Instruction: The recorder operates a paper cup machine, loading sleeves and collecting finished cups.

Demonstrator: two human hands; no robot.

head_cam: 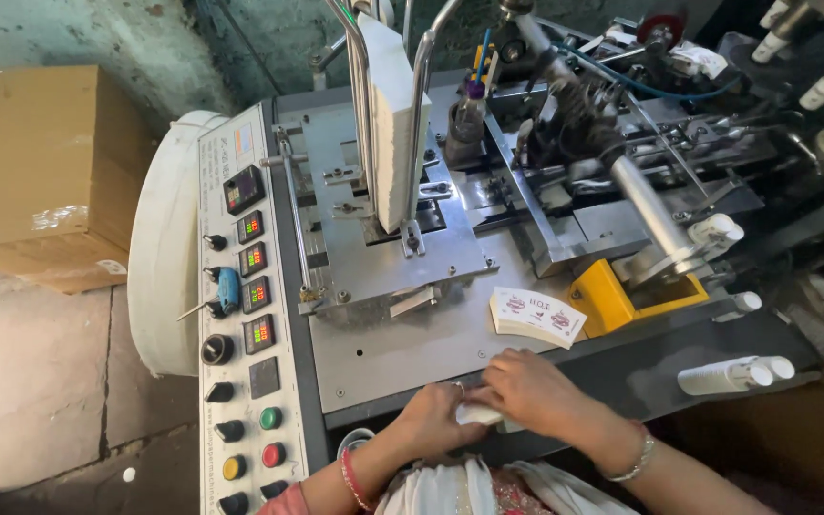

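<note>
Both hands meet at the near edge of the grey sheet-metal worktop [402, 353]: the left hand [431, 420] and right hand [536, 391] together clasp a small white paper stack [479, 415], squaring it. Just beyond lies a fanned pile of printed curved paper blanks [536, 317], beside a yellow metal bracket [607, 296].

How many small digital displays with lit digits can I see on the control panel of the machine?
5. They run down the control panel in a column: the top display, then a second, third, fourth and the bottom display. None seems hidden.
</note>
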